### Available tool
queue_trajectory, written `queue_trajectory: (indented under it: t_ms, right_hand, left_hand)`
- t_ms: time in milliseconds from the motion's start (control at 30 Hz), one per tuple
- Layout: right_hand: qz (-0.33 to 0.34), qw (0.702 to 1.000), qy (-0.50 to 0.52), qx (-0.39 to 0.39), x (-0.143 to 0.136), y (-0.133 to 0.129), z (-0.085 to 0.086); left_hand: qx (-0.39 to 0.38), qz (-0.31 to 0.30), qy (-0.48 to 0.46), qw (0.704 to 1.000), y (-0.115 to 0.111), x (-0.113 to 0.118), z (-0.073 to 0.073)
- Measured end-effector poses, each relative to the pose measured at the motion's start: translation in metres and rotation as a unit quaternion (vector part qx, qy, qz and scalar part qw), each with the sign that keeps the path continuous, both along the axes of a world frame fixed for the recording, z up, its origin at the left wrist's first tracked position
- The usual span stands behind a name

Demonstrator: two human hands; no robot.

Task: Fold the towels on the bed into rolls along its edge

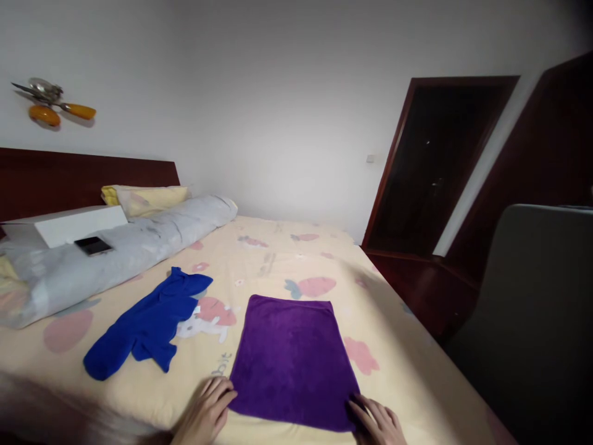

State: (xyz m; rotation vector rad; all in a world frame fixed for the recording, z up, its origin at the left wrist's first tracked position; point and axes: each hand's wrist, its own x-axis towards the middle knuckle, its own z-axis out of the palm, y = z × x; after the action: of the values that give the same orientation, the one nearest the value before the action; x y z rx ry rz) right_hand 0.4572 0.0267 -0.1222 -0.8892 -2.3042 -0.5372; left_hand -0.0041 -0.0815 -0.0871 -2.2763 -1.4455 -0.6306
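Observation:
A purple cloth (296, 358) lies spread flat on the bed, roughly rectangular, its near edge toward me. My left hand (209, 410) is at its near left corner, fingers curled together and gripping the edge. At the near right corner, my right hand (377, 421) pinches the cloth between thumb and fingers. To the left, a crumpled blue cloth (151, 321) rests on the bedsheet, touched by neither hand.
The bed wears a cream sheet (273, 256) printed with carrots and rabbits. A rolled grey quilt (152, 238), a dark phone (93, 245), a white box (83, 225) and a yellow pillow (152, 199) lie near the headboard (88, 176). A dark chair back (532, 309) stands right.

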Motion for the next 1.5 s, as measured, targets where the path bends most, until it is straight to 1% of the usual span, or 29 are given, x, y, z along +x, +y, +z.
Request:
queue_trajectory:
  t_ms: [67,167,233,267,333,433,500,567,633,700,733,800,867,967,1033,1067,1100,1133,1167,1233,1300,1333,1400,1500]
  right_hand:
    - [-0.001,1.0,-0.006,0.029,-0.003,0.003,-0.001]
    - [0.009,0.997,-0.002,0.072,-0.002,0.008,-0.005]
    - [0.019,0.997,0.018,0.071,0.0,0.007,-0.007]
    - [0.02,0.998,0.038,0.055,0.0,0.005,-0.006]
    - [0.014,0.994,0.104,0.002,-0.001,-0.002,-0.001]
    - [-0.007,0.972,0.198,-0.126,0.0,-0.013,0.015]
    - [0.002,0.951,0.206,-0.23,0.003,-0.016,0.028]
    - [0.018,0.927,0.215,-0.306,0.006,-0.012,0.038]
    - [0.017,0.905,0.253,-0.341,0.005,-0.004,0.046]
    - [0.008,0.887,0.286,-0.362,-0.003,0.007,0.049]
    - [0.002,0.883,0.286,-0.371,-0.008,0.013,0.049]
    - [-0.032,0.891,0.253,-0.374,-0.017,0.024,0.046]
    - [-0.089,0.913,0.2,-0.345,-0.023,0.032,0.04]
    - [-0.146,0.943,0.139,-0.266,-0.028,0.036,0.031]
    - [-0.169,0.956,0.144,-0.192,-0.04,0.029,0.03]
    - [-0.174,0.959,0.154,-0.16,-0.052,0.024,0.03]
    - [-0.169,0.963,0.163,-0.135,-0.067,0.018,0.031]
    - [-0.15,0.967,0.165,-0.121,-0.086,0.011,0.031]
    - [-0.112,0.974,0.156,-0.121,-0.107,0.004,0.031]
    - [-0.012,0.987,0.101,-0.126,-0.146,-0.007,0.026]
    - [0.045,0.988,0.047,-0.143,-0.17,-0.013,0.018]
    - [0.053,0.986,0.03,-0.156,-0.173,-0.013,0.013]
    - [0.041,0.983,0.018,-0.178,-0.163,-0.011,0.004]
    - [-0.005,0.981,0.009,-0.195,-0.121,-0.003,-0.002]
  left_hand:
    - [0.0,-0.013,-0.005,1.0,0.003,-0.002,-0.002]
    - [0.023,-0.063,-0.005,0.998,0.006,-0.008,-0.006]
    - [0.05,-0.087,-0.012,0.995,0.007,-0.012,-0.006]
    - [0.06,-0.092,-0.02,0.994,0.007,-0.014,-0.005]
    - [0.059,-0.081,-0.046,0.994,0.005,-0.016,0.001]
    - [0.006,-0.063,-0.092,0.994,-0.003,-0.017,0.016]
    - [-0.041,-0.056,-0.124,0.99,-0.008,-0.017,0.025]
    - [-0.079,-0.047,-0.152,0.984,-0.008,-0.018,0.03]
    - [-0.096,-0.023,-0.176,0.979,-0.002,-0.017,0.029]
    - [-0.086,0.015,-0.184,0.979,0.01,-0.014,0.023]
    - [-0.073,0.035,-0.178,0.981,0.017,-0.012,0.018]
    - [-0.051,0.072,-0.15,0.985,0.03,-0.007,0.009]
    - [-0.048,0.104,-0.113,0.987,0.04,-0.004,0.001]
    - [-0.052,0.155,-0.078,0.983,0.046,-0.002,-0.007]
    - [-0.027,0.187,-0.072,0.979,0.046,0.006,-0.011]
    - [-0.01,0.192,-0.069,0.979,0.047,0.015,-0.012]
    - [0.004,0.183,-0.062,0.981,0.047,0.027,-0.013]
    - [0.011,0.161,-0.05,0.986,0.049,0.043,-0.014]
    - [0.011,0.126,-0.034,0.991,0.05,0.06,-0.016]
    - [-0.02,0.055,-0.005,0.998,0.054,0.095,-0.018]
    - [-0.064,0.014,0.01,0.998,0.056,0.117,-0.02]
    - [-0.087,0.005,0.013,0.996,0.055,0.12,-0.019]
    - [-0.125,0.001,0.011,0.992,0.052,0.112,-0.016]
    - [-0.145,0.014,0.007,0.989,0.044,0.076,-0.009]
